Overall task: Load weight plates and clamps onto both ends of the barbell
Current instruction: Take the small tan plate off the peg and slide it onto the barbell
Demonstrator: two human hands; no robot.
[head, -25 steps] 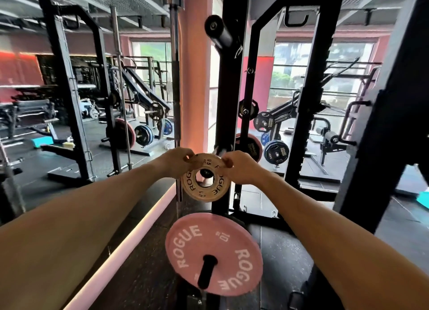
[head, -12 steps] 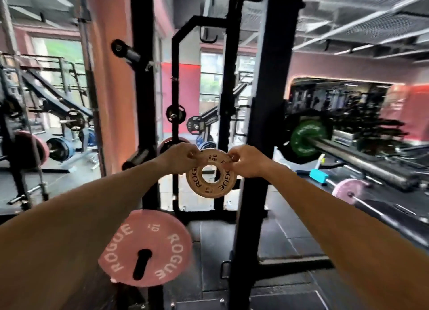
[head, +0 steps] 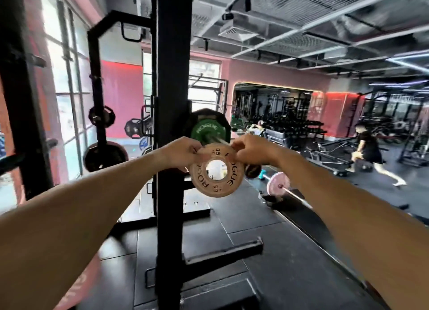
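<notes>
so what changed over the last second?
The view swung right: the pink plate on the storage peg left the frame, and the barbell sleeve with its green plate came up right behind the small plate. The small plate went along, off the peg and not yet on the sleeve. Unchanged: left hand and right hand pinch its top edge.
</notes>
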